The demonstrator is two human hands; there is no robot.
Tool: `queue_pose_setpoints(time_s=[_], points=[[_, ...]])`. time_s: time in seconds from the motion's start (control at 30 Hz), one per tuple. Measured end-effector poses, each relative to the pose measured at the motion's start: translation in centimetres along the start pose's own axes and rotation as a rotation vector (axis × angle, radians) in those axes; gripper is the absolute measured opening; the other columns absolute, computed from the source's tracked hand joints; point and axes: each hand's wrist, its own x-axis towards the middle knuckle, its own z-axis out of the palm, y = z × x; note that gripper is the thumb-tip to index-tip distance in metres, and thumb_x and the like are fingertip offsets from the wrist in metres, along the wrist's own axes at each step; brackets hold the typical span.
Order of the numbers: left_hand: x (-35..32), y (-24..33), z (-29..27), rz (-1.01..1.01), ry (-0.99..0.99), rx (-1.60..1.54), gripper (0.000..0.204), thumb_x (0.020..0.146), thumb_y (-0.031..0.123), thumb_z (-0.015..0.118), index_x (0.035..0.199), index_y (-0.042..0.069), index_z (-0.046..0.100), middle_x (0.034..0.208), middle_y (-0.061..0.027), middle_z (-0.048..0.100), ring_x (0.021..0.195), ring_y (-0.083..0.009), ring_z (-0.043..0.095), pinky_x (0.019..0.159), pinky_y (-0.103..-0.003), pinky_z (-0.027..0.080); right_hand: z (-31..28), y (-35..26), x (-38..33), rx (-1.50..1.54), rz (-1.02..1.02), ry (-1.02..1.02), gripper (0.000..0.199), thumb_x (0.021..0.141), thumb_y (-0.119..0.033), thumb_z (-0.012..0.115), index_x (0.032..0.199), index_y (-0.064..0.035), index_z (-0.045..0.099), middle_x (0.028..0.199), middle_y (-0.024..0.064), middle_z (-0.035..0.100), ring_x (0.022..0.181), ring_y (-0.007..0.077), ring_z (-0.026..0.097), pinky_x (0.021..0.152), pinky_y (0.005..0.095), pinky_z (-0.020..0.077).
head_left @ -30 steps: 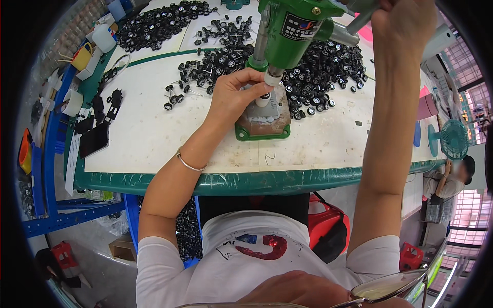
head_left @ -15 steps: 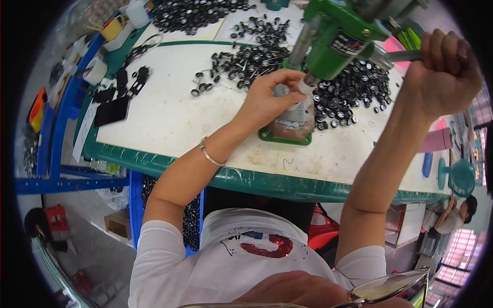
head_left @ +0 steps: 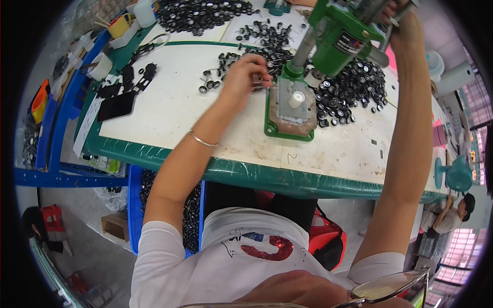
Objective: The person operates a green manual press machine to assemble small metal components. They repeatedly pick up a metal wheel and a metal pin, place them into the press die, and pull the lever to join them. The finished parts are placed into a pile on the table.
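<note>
A green hand press (head_left: 341,36) stands on the white table (head_left: 169,118). A small white post (head_left: 296,99) sticks up from its green-rimmed base (head_left: 287,128). My right hand (head_left: 405,18) is raised high at the top edge, gripping the press lever (head_left: 387,33). My left hand (head_left: 246,77) hovers just left of the base with curled, blurred fingers, over loose small black round parts (head_left: 210,82). Whether it holds one is hidden. A big heap of the same black parts (head_left: 354,87) lies right of the press.
More black parts (head_left: 200,13) are piled at the far side. Flat black pieces (head_left: 115,102) and a tape roll (head_left: 102,64) lie at the left edge. Under the table sit a blue bin of parts (head_left: 192,215) and a red bag (head_left: 328,241). Another person (head_left: 452,215) sits near a teal fan (head_left: 454,174).
My left hand has left the press base and moved left toward the loose parts. My right hand has gone up with the lever. The white post on the base now shows.
</note>
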Motion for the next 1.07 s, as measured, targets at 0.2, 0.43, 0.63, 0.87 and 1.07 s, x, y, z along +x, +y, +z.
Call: queue_pose_setpoints(time_s=[0.2,0.43,0.63,0.87,1.07], points=[[-1.0,2.6,-7.7,0.263,0.212,1.124,0.019,0.077,0.011,0.058,0.093,0.004,0.067,0.068,0.0001,0.060,0.052,-0.0096,0.049,0.049,-0.024,0.039,9.0,2.0,-13.3,-0.768,-0.184,0.307,0.028,0.091,-0.027,0.056,0.095,0.0005,0.063,0.080,0.0043,0.058,0.065,0.0113,0.052,0.058,0.0238,0.0414],[-3.0,4.2,-4.0,0.195,0.382,1.864,0.023,0.079,0.032,0.068,0.092,0.013,0.072,0.077,-0.0095,0.069,0.078,-0.0280,0.067,0.067,-0.040,0.051,3.8,8.5,-26.6,-1.348,0.152,-0.087,0.017,0.086,-0.018,0.066,0.100,-0.0068,0.066,0.084,0.0032,0.063,0.067,0.0139,0.057,0.063,0.0279,0.0474],[-2.9,2.5,-4.0,0.241,0.292,1.861,0.019,0.080,0.028,0.067,0.091,0.015,0.072,0.080,-0.0057,0.071,0.078,-0.0266,0.068,0.068,-0.039,0.052,5.6,11.5,-29.8,-1.608,0.060,-0.094,0.020,0.084,-0.014,0.065,0.102,-0.0060,0.063,0.097,0.0082,0.062,0.089,0.0271,0.061,0.074,0.0369,0.0492],[-4.5,1.9,-3.1,0.378,0.227,1.631,0.016,0.080,0.024,0.066,0.091,0.013,0.069,0.085,-0.0029,0.071,0.075,-0.0245,0.066,0.068,-0.037,0.051,4.8,11.5,-29.3,-1.566,0.018,-0.121,0.018,0.083,-0.013,0.066,0.099,-0.0059,0.063,0.093,0.0084,0.063,0.085,0.0257,0.061,0.074,0.0361,0.0484],[-5.0,1.0,-2.0,0.153,0.126,1.396,0.018,0.076,0.018,0.070,0.092,0.010,0.066,0.091,-0.0054,0.070,0.087,-0.0233,0.065,0.073,-0.037,0.050,4.3,11.2,-28.6,-1.389,0.131,-0.029,0.019,0.083,-0.014,0.067,0.100,-0.0075,0.064,0.095,0.0084,0.064,0.087,0.0234,0.062,0.079,0.0378,0.0471]])
